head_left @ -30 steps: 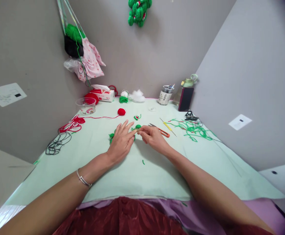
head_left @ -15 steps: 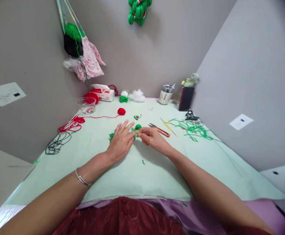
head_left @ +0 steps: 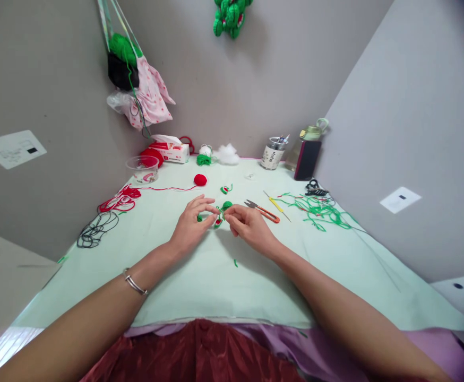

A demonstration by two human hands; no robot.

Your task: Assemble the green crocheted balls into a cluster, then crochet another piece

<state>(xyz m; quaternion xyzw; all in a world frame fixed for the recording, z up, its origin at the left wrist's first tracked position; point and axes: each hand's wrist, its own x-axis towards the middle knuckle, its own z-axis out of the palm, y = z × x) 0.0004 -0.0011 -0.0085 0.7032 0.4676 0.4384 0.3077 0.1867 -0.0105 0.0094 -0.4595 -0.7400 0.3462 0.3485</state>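
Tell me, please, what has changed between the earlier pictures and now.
The left hand has drawn slightly left and turned, its fingers now pointing toward the right hand rather than spread forward. This uncovers more of a small green-and-red piece. Whether either hand took or released yarn is too small to tell. The red ball, orange-handled snips and yellow hook stayed put.

Green crochet piece [head_left: 226,205]: matt yarn, rough, knobbly. Bench cover [head_left: 168,289]: pale cloth, matt, mostly smooth. Red ball [head_left: 200,180]: matt yarn. Snips [head_left: 269,214]: metal blades, orange handle looks plastic. Tub [head_left: 132,168]: clear plastic, glossy. Bracelet [head_left: 135,284]: polished metal, smooth. Garment [head_left: 192,355]: satiny cloth, glossy folds. Stuffing [head_left: 228,154]: white fibre, fluffy. Wall [head_left: 208,95]: matt, smooth.
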